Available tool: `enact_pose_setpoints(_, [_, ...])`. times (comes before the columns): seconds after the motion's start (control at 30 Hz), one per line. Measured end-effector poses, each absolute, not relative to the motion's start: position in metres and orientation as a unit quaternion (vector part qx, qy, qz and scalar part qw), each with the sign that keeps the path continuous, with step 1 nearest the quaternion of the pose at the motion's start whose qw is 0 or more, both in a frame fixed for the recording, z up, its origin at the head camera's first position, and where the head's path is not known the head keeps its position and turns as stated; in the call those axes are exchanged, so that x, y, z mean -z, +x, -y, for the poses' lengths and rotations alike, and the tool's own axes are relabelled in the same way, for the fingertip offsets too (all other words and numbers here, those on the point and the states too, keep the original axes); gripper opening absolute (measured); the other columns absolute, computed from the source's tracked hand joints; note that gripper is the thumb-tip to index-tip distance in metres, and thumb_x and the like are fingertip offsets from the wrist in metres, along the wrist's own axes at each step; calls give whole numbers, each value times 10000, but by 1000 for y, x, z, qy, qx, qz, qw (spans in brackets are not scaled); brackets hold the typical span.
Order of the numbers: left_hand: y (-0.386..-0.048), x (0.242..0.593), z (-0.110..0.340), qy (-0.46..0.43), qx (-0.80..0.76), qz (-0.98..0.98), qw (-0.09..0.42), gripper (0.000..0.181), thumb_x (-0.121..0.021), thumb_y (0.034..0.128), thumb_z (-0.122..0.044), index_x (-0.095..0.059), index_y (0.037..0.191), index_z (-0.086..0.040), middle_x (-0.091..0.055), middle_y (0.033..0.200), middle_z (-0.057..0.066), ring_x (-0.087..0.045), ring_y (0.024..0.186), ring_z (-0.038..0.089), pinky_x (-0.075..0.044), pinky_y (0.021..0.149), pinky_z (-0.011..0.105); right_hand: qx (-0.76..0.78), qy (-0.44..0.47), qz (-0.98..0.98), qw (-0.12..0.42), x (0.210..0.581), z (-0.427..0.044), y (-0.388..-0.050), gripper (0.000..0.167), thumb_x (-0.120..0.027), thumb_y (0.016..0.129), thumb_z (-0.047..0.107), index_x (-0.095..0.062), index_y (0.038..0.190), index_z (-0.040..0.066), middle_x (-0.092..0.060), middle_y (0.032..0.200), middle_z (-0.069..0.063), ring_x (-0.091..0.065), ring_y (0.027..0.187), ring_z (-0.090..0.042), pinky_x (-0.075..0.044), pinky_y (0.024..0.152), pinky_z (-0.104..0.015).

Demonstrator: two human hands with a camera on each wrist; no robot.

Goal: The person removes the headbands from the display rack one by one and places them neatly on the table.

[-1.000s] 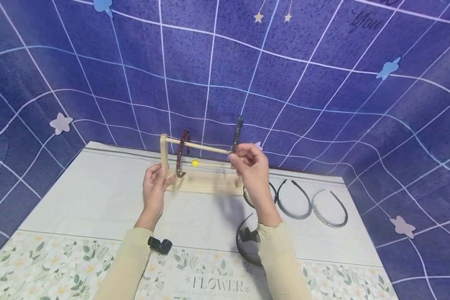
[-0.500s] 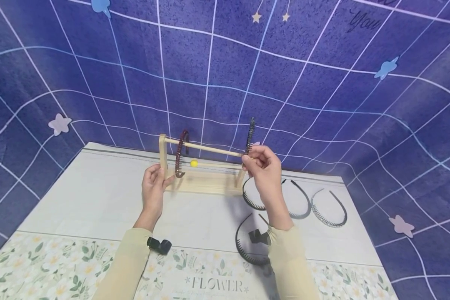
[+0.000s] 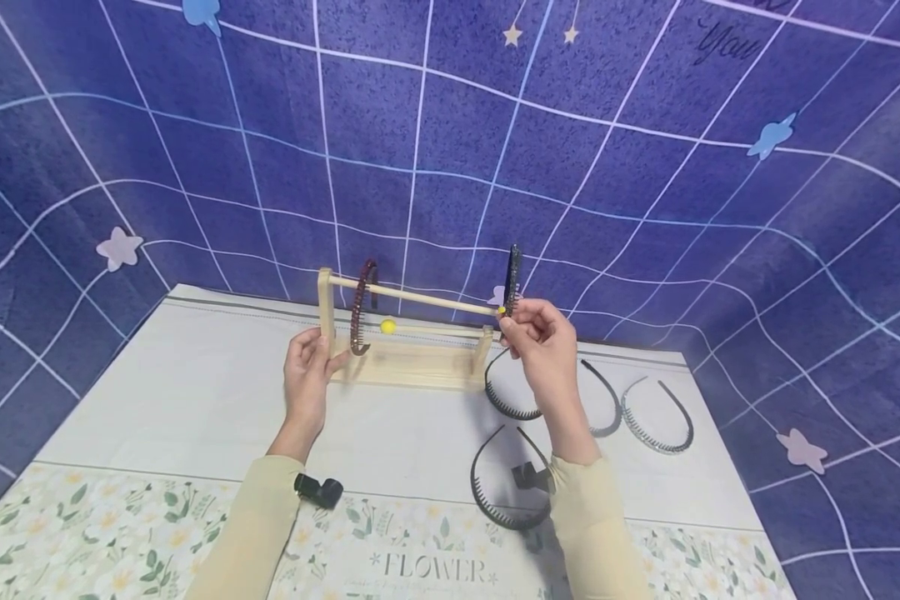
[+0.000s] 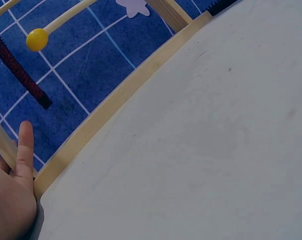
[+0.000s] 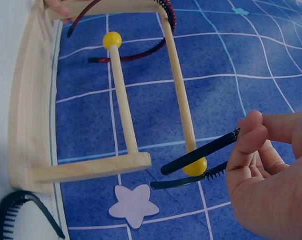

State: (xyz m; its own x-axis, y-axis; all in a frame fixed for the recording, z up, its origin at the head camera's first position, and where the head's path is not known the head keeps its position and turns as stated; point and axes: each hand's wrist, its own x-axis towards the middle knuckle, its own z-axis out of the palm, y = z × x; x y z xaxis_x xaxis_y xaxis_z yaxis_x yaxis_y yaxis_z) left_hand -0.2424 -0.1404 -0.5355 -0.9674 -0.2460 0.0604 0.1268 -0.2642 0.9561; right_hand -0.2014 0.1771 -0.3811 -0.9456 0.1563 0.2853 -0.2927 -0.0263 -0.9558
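A wooden headband stand (image 3: pixel 412 368) has two rods tipped with yellow balls. My left hand (image 3: pixel 305 379) grips its left upright, thumb stretched along the base. Around the upper rod (image 3: pixel 435 298) hangs a dark red headband (image 3: pixel 359 310), near the left upright. My right hand (image 3: pixel 547 350) pinches a black toothed headband (image 3: pixel 513 271) at the rod's right end. In the right wrist view, this black headband's ends (image 5: pixel 198 152) lie on either side of the upper yellow ball (image 5: pixel 195 167). Whether they touch it, I cannot tell. The lower rod (image 5: pixel 123 100) carries no headband.
Several headbands lie on the white table: a black one (image 3: pixel 489 504) in front, another (image 3: pixel 512 413) beside the base, one (image 3: pixel 609 429) partly behind my right forearm, and a clear-and-dark one (image 3: pixel 658 446) at right. A blue grid-patterned cloth (image 3: pixel 450 167) hangs behind.
My right hand has moved right along the upper rod with the black headband, out to the rod's end. The upper yellow ball now shows. My left hand stays on the upright.
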Motion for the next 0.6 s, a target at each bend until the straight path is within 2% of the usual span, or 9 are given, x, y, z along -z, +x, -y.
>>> enact_pose_setpoints(0.1, [-243,536,141,49,791,598,117,391,-519,1180,-393,-463,1488,-157,-531,1443,5,-541,1463,315,-593,1190,266,-706,51,689,154,384,-181,-199,193,-725,985,-152,-677,1136,-44,-728,875,28,-695,648,-65,-528,496,-139])
enact_pose_setpoints(0.43, [-242,535,141,47,792,597,118,407,-518,1180,-389,-455,1496,-140,-529,1419,-2,-548,1442,310,-592,1195,278,-682,47,712,160,394,-203,-194,230,-737,981,-144,-685,1199,-91,-797,988,-182,-733,681,-71,-549,490,-150])
enact_pose_setpoints(0.6, [-242,535,141,47,795,593,122,348,-523,1183,-372,-477,1458,-164,-538,1412,7,-553,1436,312,-602,1181,273,-650,54,738,176,405,-217,-190,316,-753,958,-167,-712,1259,-82,-803,943,-137,-737,679,-94,-552,474,-172])
